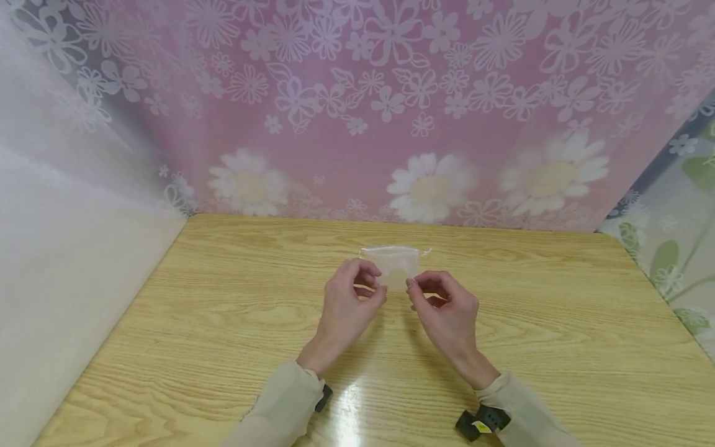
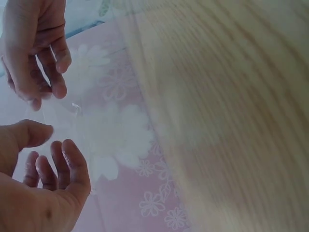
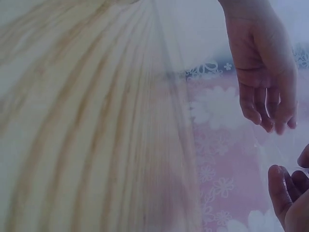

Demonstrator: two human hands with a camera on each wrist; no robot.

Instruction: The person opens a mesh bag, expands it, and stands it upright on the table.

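Note:
A small, sheer white drawstring pouch (image 1: 399,267) is held up over the table between my two hands, its gathered top edge facing away and a thin cord end sticking out at the right. My left hand (image 1: 349,301) holds its lower left side, with thumb and fingers curved around the edge. At the lower right corner, my right hand (image 1: 449,310) pinches the fabric between thumb and forefinger. In the left wrist view the pouch (image 2: 65,121) is faint and see-through against the backdrop. The right wrist view shows both hands, with the pouch hardly visible between them.
The light wood-grain table (image 1: 223,310) stretches around both hands. Behind it hangs a pink curtain (image 1: 335,143) with white flowers, and a pale sheet (image 1: 72,217) borders the left side. A dark strap (image 1: 491,419) sits at the right wrist.

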